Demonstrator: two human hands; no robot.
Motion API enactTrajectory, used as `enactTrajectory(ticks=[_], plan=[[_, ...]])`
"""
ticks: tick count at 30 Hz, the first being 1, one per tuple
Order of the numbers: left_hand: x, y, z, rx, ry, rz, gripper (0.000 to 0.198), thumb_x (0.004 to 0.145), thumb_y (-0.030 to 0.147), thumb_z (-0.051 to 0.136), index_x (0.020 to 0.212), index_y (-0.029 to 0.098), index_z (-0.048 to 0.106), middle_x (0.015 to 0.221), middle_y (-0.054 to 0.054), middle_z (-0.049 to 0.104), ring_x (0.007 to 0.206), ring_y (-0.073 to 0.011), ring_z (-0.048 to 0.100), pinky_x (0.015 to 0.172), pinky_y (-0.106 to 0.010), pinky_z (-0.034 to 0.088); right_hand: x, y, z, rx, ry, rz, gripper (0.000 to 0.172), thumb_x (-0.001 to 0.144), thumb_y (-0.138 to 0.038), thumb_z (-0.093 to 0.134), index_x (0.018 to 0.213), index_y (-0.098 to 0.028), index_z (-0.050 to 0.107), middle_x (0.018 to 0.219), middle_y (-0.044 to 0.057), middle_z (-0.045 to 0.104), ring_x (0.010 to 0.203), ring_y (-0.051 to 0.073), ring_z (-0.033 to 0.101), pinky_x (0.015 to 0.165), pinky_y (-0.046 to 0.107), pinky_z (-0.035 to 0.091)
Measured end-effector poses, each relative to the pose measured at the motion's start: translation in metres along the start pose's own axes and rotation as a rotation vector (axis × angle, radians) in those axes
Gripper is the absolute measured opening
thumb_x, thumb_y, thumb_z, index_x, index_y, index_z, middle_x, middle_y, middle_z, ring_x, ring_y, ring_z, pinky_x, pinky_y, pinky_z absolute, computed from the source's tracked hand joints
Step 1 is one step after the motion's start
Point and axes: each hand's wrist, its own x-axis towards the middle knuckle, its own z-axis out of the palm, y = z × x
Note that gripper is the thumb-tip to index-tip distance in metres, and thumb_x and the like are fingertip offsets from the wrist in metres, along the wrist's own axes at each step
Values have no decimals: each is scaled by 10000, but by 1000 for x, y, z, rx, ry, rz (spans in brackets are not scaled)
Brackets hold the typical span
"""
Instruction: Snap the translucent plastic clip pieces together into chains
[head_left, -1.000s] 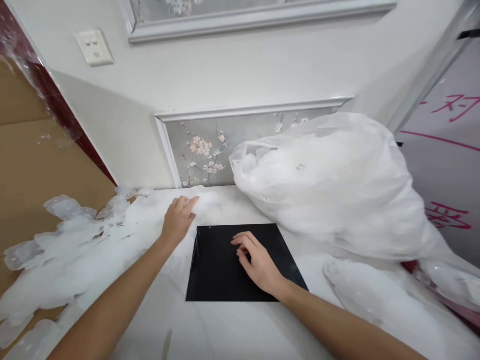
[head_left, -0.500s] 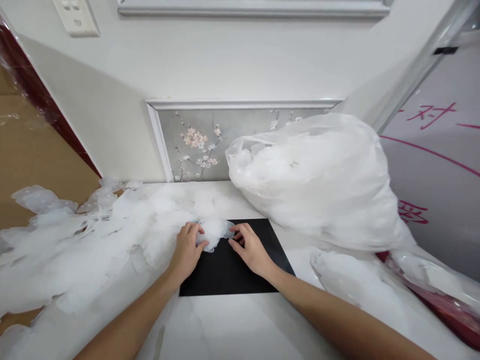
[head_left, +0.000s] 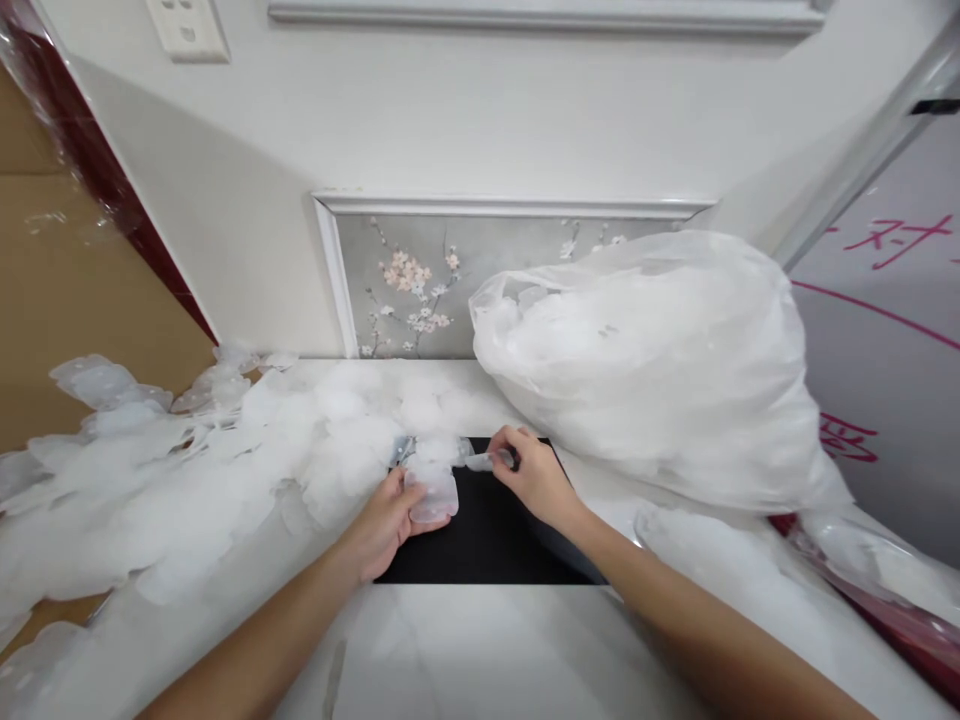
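Over the left part of a black mat [head_left: 495,530], my left hand [head_left: 391,520] holds a translucent white piece [head_left: 433,496] between thumb and fingers. My right hand [head_left: 529,470] pinches a small translucent piece [head_left: 481,461] by its right end, above the mat's far edge. A few more white pieces [head_left: 437,447] lie between the hands at that far edge. To the left spreads a large heap of similar thin white pieces [head_left: 225,490].
A big clear bag [head_left: 652,360] full of white pieces stands at the back right. Another plastic bag [head_left: 720,560] lies nearer on the right. Cardboard [head_left: 90,290] is at the left, and a wall with a floral panel [head_left: 420,280] rises behind.
The view has shifted slightly. My left hand has turned palm-up and now holds a piece toward me. My right hand has moved right, away from the left, with a small piece in its fingers.
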Motion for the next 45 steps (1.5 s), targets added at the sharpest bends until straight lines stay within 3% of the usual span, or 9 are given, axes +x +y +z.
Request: enactTrajectory(ticks=[2,5,7,11,14,17,22,27,45], plan=[[2,-3,-1,3,-33,-42,299,772,286,728,987,203,538,1004,-56,682,954,-227,696,944,-446,522,-11,1,-11,110,-77,-9,99,813,-165,544,795,-228,618,826,26,652,717,180,560,650,306,466],[5,-2,-3,6,-5,-22,392,773,216,686,1132,227,529,1031,-60,684,979,-225,695,960,-437,513,-22,3,-28,260,-404,-82,98,823,-203,575,781,-228,660,1013,34,701,683,152,583,610,287,471],[6,1,-3,7,1,-11,454,752,152,657,1184,223,541,1066,-67,688,1014,-227,686,966,-411,510,-25,5,-34,309,-538,-79,121,827,-247,603,730,-213,665,1107,44,687,672,140,598,582,273,468],[4,7,-1,-2,-15,-30,408,763,131,638,1162,200,587,1107,-76,702,1035,-229,676,955,-383,515,-23,13,-24,226,-296,58,184,874,-352,579,790,-213,667,965,53,671,660,152,579,607,302,485],[4,7,-1,-10,-35,-22,297,836,270,646,1121,194,609,1093,-77,706,1019,-229,679,919,-376,529,-24,16,-5,109,-125,88,235,745,-322,741,945,-224,667,961,59,611,807,211,602,767,390,513],[6,6,-4,-18,-33,-9,289,854,386,644,1074,199,624,1019,-62,708,947,-217,693,860,-359,545,-26,14,8,180,-150,79,218,686,-290,782,809,-215,618,956,51,607,934,246,595,868,440,480],[6,8,-6,3,-46,-27,348,850,453,642,1115,233,597,1031,-45,681,926,-220,704,843,-362,548,-25,10,10,705,-213,243,181,810,-356,639,815,-217,523,817,3,640,770,164,617,742,331,507],[6,11,-4,25,-46,-40,340,855,465,633,1106,239,596,1089,-54,661,980,-250,701,858,-375,543,-23,13,2,897,-236,376,249,762,-407,685,883,-222,571,882,-3,593,724,140,601,671,307,537],[7,13,-7,-50,-143,-60,329,901,487,555,1084,214,566,1085,-83,689,1026,-268,687,916,-399,501,-25,21,-2,1008,-244,403,293,809,-469,678,942,-221,598,924,18,659,842,162,631,794,324,495]])
